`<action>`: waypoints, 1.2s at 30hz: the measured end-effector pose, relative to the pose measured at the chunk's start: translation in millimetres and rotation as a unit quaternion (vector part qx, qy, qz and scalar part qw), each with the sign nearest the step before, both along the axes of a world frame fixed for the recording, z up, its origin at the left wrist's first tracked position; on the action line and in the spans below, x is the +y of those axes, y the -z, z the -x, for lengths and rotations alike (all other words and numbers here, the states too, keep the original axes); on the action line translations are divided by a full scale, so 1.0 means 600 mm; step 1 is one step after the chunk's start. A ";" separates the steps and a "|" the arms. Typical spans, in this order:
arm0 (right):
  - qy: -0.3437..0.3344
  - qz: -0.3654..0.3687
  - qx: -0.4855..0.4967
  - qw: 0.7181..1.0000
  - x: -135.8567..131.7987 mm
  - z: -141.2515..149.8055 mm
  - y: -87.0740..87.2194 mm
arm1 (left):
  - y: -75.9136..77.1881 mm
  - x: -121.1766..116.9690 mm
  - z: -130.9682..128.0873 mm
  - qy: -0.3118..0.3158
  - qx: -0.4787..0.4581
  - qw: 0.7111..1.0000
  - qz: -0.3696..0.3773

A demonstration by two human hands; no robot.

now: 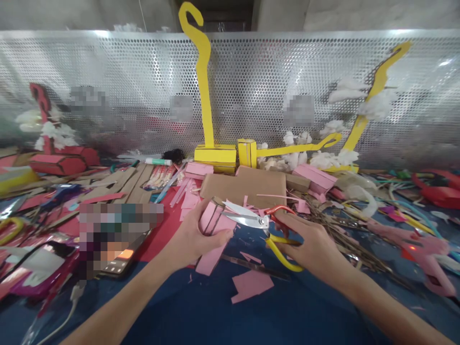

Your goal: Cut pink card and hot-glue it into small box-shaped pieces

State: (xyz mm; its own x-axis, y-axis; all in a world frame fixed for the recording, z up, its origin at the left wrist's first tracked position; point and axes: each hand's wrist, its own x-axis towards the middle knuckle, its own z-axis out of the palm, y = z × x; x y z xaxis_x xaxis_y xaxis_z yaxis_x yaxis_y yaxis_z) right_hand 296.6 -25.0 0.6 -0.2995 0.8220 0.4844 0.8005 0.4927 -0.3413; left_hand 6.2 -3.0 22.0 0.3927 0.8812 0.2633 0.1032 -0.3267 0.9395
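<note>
My left hand (196, 235) is closed around a small cardboard box covered in pink paper (212, 221), held just above the blue table (201, 311). A flap of the pink paper hangs down below my thumb. My right hand (309, 242) grips scissors (260, 223) with one red and one yellow handle. Their steel blades are parted and point left, with the tips at the top edge of the pink box. Pink paper offcuts (251, 285) lie on the table under both hands.
A brown cardboard sheet (244, 187) lies behind my hands, with yellow paper-covered shapes (215, 153) against a perforated metal wall (108, 72). A phone (120, 266) on a cable lies left. A red box (57, 163), pink blocks (314, 177), cotton tufts, twigs (338, 225) and paper scraps crowd the table.
</note>
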 end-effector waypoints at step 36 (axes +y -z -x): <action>0.011 -0.029 0.000 1.000 0.006 -0.005 0.011 | -0.014 -0.007 -0.002 -0.020 0.041 0.999 -0.015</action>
State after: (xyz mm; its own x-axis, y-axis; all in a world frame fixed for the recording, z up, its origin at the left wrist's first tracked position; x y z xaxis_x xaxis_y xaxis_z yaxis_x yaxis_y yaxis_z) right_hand 299.7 -21.1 -5.9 -0.2813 0.7986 0.5321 0.8119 0.4937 -0.3117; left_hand 7.2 -7.2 30.4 0.3786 0.8890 0.2576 0.1927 -0.3480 0.9175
